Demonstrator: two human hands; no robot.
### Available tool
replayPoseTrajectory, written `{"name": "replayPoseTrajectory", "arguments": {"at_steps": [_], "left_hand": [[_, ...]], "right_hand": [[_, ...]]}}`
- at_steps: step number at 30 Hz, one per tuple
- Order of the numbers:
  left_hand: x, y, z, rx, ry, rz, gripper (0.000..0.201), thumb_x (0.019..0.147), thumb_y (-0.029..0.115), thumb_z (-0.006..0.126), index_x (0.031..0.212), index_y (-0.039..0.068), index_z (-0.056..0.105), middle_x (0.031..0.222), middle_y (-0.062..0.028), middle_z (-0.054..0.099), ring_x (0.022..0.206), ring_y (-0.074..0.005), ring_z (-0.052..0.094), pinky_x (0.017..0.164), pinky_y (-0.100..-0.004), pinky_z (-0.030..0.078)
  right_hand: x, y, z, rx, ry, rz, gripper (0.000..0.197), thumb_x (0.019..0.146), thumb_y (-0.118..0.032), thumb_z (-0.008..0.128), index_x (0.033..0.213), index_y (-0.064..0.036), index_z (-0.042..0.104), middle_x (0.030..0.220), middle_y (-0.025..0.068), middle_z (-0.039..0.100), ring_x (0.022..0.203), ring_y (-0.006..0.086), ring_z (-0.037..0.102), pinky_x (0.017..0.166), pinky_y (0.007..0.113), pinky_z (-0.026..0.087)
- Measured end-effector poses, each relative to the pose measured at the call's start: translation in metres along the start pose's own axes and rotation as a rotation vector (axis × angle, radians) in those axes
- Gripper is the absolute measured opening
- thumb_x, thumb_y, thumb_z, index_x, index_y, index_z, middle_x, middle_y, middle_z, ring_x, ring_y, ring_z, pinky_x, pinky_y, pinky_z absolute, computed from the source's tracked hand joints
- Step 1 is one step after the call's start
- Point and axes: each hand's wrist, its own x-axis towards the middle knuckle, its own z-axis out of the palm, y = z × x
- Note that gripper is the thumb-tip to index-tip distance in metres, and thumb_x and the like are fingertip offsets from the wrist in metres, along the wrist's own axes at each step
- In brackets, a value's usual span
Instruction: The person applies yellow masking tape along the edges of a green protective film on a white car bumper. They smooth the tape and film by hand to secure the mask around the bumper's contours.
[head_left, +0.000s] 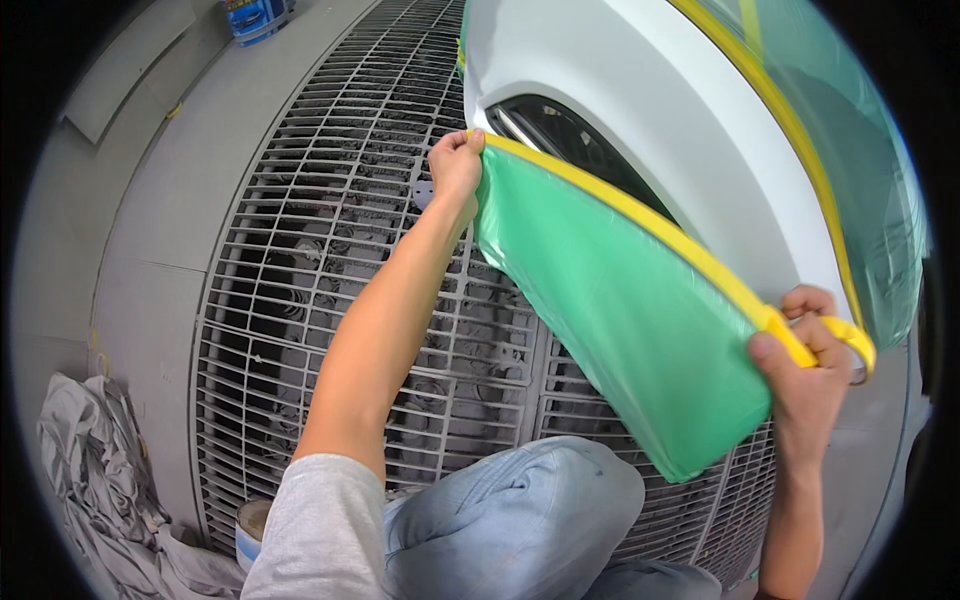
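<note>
A sheet of green masking film (620, 330) with a strip of yellow masking tape (625, 208) along its upper edge is stretched slantwise between my hands. My left hand (456, 168) is closed in a pinch on the film's taped left corner, beside a dark glossy inset (590, 145) in a white car body panel (660, 80). Lower down at the right, my right hand (812, 375) grips a roll of yellow masking tape (853, 340), which the taped edge runs up to. The film hangs below the tape, in front of the panel's lower part.
More green film (850, 150), edged with yellow tape, covers the car at upper right. Beneath me lies a metal floor grating (330, 300) with dark gaps. Crumpled grey cloth (95, 460) lies at lower left. A blue container (256, 20) stands at the far left.
</note>
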Motion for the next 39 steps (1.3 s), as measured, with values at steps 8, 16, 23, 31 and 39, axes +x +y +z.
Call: {"name": "replayPoseTrajectory", "arguments": {"at_steps": [8, 16, 23, 31, 39], "left_hand": [[0.036, -0.005, 0.030, -0.285, 0.014, -0.176, 0.023, 0.099, 0.012, 0.069, 0.118, -0.002, 0.068, 0.106, -0.0131, 0.073, 0.090, -0.0240, 0.071, 0.081, -0.0427, 0.060], [0.034, 0.002, 0.039, -0.397, 0.004, -0.214, 0.025, 0.094, 0.009, 0.076, 0.115, -0.003, 0.071, 0.108, -0.0143, 0.074, 0.093, -0.0235, 0.070, 0.085, -0.0396, 0.059], [0.032, 0.002, 0.043, -0.428, 0.052, -0.241, 0.022, 0.090, 0.006, 0.077, 0.109, -0.006, 0.074, 0.105, -0.0156, 0.074, 0.089, -0.0245, 0.071, 0.080, -0.0403, 0.060], [0.025, 0.008, 0.048, -0.540, 0.113, -0.304, 0.025, 0.089, 0.004, 0.079, 0.112, -0.007, 0.073, 0.110, -0.0172, 0.073, 0.091, -0.0273, 0.071, 0.081, -0.0427, 0.060], [0.013, 0.028, 0.060, -0.633, 0.349, -0.483, 0.036, 0.083, -0.001, 0.082, 0.114, -0.013, 0.069, 0.118, -0.0237, 0.071, 0.096, -0.0319, 0.072, 0.083, -0.0460, 0.059]], "right_hand": [[0.084, -0.099, 0.013, -0.292, -0.031, -0.311, 0.041, 0.079, -0.036, 0.090, 0.072, -0.0063, 0.063, 0.094, 0.0064, 0.060, 0.105, 0.0191, 0.060, 0.084, 0.030, 0.048], [0.107, -0.138, 0.010, -0.478, -0.054, -0.391, 0.039, 0.081, -0.037, 0.087, 0.074, -0.0070, 0.063, 0.105, 0.0074, 0.060, 0.102, 0.0159, 0.061, 0.078, 0.029, 0.051], [0.109, -0.124, -0.008, -0.557, -0.027, -0.317, 0.040, 0.080, -0.036, 0.087, 0.072, -0.0070, 0.061, 0.103, 0.0079, 0.060, 0.100, 0.0165, 0.058, 0.082, 0.029, 0.047], [0.109, -0.117, -0.009, -0.495, 0.015, -0.292, 0.039, 0.081, -0.032, 0.086, 0.070, -0.0073, 0.058, 0.101, 0.0075, 0.059, 0.101, 0.0165, 0.057, 0.084, 0.028, 0.045], [0.107, -0.123, -0.003, -0.392, -0.019, -0.290, 0.038, 0.081, -0.025, 0.088, 0.067, -0.0075, 0.057, 0.089, 0.0046, 0.057, 0.100, 0.0151, 0.055, 0.081, 0.028, 0.044]]}}
